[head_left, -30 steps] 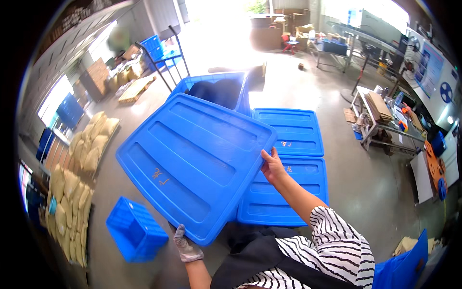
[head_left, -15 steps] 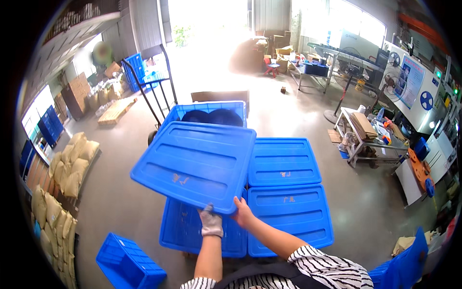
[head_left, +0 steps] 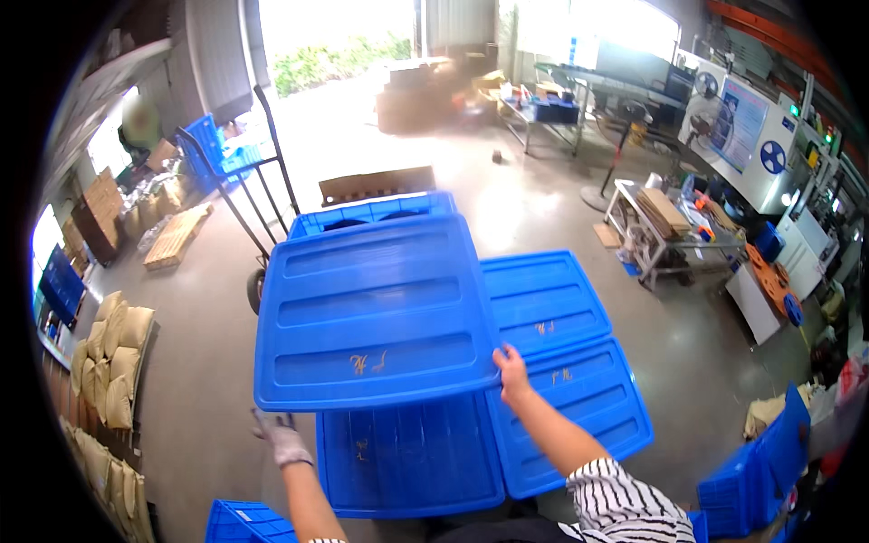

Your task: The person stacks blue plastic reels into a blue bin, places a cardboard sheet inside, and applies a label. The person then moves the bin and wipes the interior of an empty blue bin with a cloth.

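A large blue ribbed lid is held up in front of me, tilted over a blue crate that stands at its far side. Bare, my right hand grips the lid's right edge near its near corner. My left hand, in a pale glove with dark fingertips, is just below the lid's near left corner, fingers apart and not closed on it. Below the lid lies a closed blue lid, and two more blue lids, the far one and the near one, lie to the right.
A black hand truck stands behind the crate at left. Another blue crate sits on the floor at lower left. Stacked sacks line the left side. A cluttered workbench is at right, with blue bins at lower right.
The lid has swung from slanted to nearly square and covers more of the far crate. My left hand has left its near edge for the left corner; my right hand has moved right with it.
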A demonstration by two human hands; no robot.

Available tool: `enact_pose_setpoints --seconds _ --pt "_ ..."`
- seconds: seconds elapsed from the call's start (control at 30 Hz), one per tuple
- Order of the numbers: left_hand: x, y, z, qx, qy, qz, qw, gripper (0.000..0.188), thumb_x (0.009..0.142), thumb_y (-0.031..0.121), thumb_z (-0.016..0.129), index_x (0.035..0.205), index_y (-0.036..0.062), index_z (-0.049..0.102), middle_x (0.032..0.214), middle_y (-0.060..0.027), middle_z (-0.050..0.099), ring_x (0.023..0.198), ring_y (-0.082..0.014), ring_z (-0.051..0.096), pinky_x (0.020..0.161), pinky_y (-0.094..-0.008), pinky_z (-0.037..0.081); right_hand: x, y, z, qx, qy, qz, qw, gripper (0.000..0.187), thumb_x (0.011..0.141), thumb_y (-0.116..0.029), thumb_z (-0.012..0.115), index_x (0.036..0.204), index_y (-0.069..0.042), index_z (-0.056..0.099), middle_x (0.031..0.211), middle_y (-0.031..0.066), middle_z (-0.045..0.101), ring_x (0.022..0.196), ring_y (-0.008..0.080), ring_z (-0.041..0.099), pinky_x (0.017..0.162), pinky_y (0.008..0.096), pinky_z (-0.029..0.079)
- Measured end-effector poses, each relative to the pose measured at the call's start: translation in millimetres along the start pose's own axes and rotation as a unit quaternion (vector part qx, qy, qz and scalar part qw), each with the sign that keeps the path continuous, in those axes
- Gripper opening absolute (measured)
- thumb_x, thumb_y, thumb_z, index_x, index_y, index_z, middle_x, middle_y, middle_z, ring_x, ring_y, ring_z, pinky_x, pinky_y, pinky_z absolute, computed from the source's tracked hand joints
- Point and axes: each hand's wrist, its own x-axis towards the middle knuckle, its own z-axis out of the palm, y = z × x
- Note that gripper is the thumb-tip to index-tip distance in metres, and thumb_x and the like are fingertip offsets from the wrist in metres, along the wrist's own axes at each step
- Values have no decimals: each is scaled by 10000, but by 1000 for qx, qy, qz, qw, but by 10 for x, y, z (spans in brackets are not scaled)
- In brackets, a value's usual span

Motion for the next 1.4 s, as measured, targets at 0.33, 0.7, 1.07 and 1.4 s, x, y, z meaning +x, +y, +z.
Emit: enact_pose_setpoints --seconds 0.33,0.7,1.07,1.4 --pt "1735 427 272 320 -321 -10 891 496 829 226 736 1234 -1 562 1061 -101 653 896 -226 632 785 -364 526 415 -83 389 -147 36 -152 977 478 836 -151 717 1230 56 543 1098 129 641 944 166 609 829 277 494" --pt "2084 475 1368 369 -301 141 868 496 928 341 593 1248 -34 542 1097 -127 638 953 -212 601 867 -337 484 1341 -375 1113 -480 110 -225 841 583 902 -386 592 1357 -39 480 1445 216 392 1345 350 363 1096 378 305" --pt "2650 -183 2294 571 -263 206 750 483 909 384 583 1233 26 568 1085 -182 661 956 -288 638 856 -374 485 1857 -474 1210 -554 162 -208 789 484 939 -278 466 1364 -46 469 1257 232 572 1166 398 539 983 425 426" --pt "2618 -295 1916 304 -269 93 909 356 901 212 653 1178 -3 592 1018 -83 658 844 -162 593 757 -294 502 1655 -235 1220 -371 143 -271 877 447 896 -96 504 1330 14 504 1323 196 549 1230 290 524 1028 329 387"
